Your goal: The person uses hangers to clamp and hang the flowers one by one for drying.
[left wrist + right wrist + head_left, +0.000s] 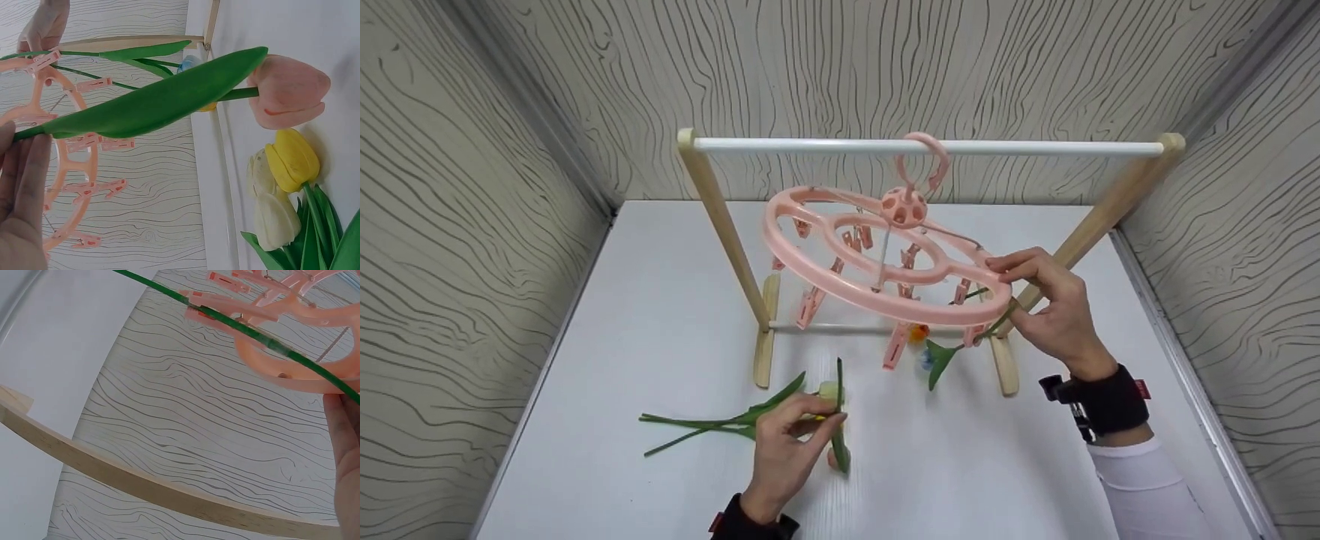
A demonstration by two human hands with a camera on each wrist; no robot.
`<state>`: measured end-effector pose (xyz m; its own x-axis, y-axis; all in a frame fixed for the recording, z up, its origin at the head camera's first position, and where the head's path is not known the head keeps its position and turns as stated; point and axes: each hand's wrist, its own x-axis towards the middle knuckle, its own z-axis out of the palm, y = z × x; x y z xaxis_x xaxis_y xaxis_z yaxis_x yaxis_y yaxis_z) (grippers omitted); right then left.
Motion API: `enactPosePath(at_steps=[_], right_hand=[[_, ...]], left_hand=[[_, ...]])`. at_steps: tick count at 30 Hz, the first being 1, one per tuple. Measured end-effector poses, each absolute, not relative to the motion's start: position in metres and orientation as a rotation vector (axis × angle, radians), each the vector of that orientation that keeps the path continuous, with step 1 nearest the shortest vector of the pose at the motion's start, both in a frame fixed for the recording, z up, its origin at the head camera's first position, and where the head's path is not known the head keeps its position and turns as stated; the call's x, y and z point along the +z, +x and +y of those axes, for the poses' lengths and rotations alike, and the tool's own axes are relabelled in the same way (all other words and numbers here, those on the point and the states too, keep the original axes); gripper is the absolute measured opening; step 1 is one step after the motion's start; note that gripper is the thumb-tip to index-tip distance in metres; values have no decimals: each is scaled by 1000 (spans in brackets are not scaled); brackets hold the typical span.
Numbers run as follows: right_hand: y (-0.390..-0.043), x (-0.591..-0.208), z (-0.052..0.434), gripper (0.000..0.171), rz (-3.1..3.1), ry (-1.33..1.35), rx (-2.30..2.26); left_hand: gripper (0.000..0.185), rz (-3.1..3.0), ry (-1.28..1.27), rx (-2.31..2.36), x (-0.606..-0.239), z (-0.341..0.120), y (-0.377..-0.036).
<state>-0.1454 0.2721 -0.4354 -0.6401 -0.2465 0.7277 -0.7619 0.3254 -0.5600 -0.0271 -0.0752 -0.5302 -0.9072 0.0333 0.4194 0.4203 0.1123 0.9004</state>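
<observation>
A pink round peg hanger (pixel 877 296) hangs by its hook from the white rod (pixel 810 145) of a wooden rack. My right hand (pixel 1011 291) is at the hanger's right rim and pinches a green flower stem (pixel 253 332) held in a pink peg (pixel 222 304). The stem's leaf (pixel 938 361) droops below the rim. On the table, my left hand (pixel 816 417) grips the stem of a pink tulip (pixel 287 93) with a long green leaf (pixel 157 101). Yellow (pixel 292 160) and cream (pixel 270 211) tulips lie beside it.
The rack's wooden legs (pixel 725 225) and feet (pixel 766 330) stand mid-table on the white tabletop (pixel 645 300). Patterned walls close in the back and both sides. More green stems (pixel 697 426) lie to the left of my left hand.
</observation>
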Motion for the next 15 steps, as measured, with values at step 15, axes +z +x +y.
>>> enactPosePath(at_steps=[15], right_hand=[[-146,-442,273,28,-2035,844,1242]], left_hand=[[13,-2065,-486,-1858,-535,-76,-28]])
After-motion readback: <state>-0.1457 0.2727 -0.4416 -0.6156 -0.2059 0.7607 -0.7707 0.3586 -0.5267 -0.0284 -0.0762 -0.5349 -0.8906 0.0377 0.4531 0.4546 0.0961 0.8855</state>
